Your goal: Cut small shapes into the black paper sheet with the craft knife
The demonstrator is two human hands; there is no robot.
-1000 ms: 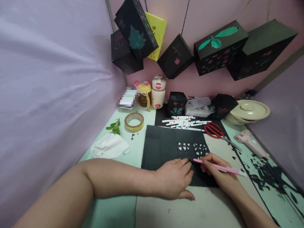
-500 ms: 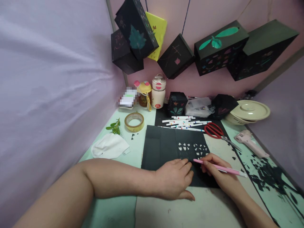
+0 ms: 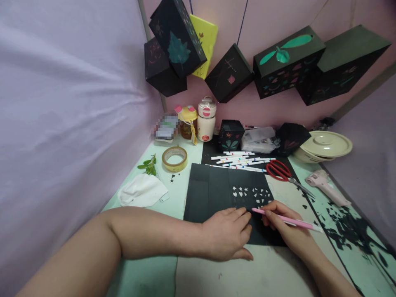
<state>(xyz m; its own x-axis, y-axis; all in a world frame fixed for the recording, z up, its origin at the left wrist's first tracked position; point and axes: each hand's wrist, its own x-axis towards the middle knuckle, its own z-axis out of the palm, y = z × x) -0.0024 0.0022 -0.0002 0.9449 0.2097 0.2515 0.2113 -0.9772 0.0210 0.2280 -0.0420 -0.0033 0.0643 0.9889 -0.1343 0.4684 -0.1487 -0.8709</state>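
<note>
Only slightly shifted since the earlier frame are our right hand, pinching a pink pen, and our left hand, flat on black paper. The paper lies on a cream sheet over our green desk; lilac cloth flanks us, a pink wall ahead.
</note>
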